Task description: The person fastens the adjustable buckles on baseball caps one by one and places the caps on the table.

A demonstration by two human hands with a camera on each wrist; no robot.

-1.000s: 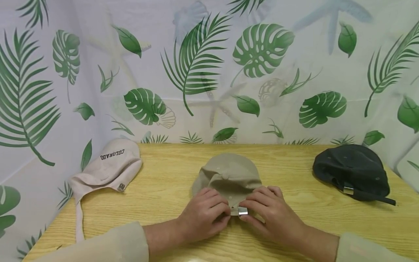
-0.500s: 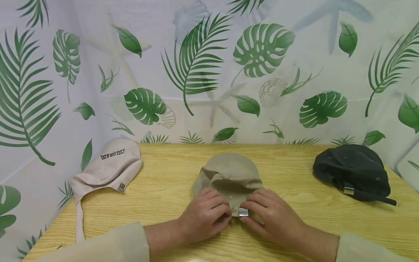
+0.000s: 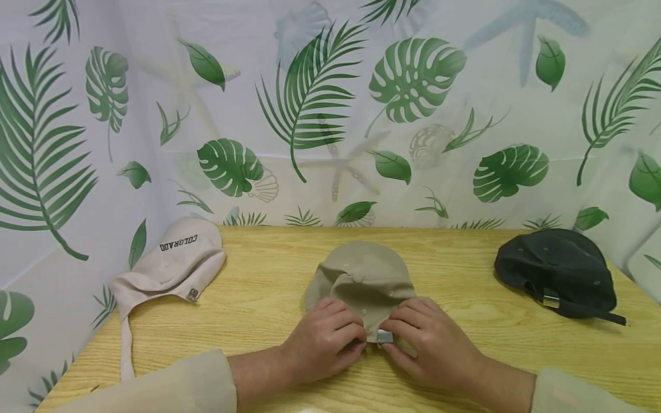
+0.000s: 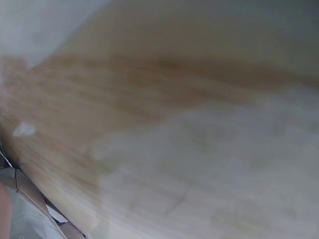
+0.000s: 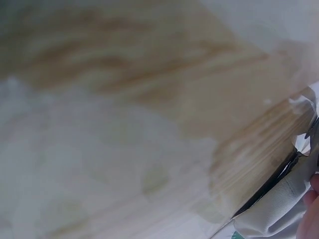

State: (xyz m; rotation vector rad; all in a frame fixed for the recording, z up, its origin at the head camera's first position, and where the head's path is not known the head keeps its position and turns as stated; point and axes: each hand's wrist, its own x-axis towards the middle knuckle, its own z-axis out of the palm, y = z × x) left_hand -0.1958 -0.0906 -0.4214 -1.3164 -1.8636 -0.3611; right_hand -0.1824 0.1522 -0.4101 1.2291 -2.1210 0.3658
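Observation:
A khaki cap (image 3: 369,261) lies at the middle of the table, its back strap towards me. With bent fingers my left hand (image 3: 327,341) pinches the strap at the left of the silver metal buckle (image 3: 385,336). On the buckle's right side, my right hand (image 3: 431,338) pinches the strap between thumb and fingers. Both hands partly hide the strap and the cap's back edge. In the right wrist view, pale cloth (image 5: 271,214) shows beside a fingertip at the right edge. The left wrist view is mostly blurred, with some pale cloth (image 4: 32,219) at lower left.
A pale pink cap (image 3: 178,264) with COLORADO lettering rests at the left, its strap hanging towards me. On the right lies a black cap (image 3: 555,269) with a silver buckle. A leaf-printed curtain (image 3: 330,115) stands behind the wooden table (image 3: 258,275).
The fingers of my right hand have drawn in closer around the strap; one finger that stuck out behind no longer shows. The buckle has shifted very slightly towards me. The caps otherwise stay put.

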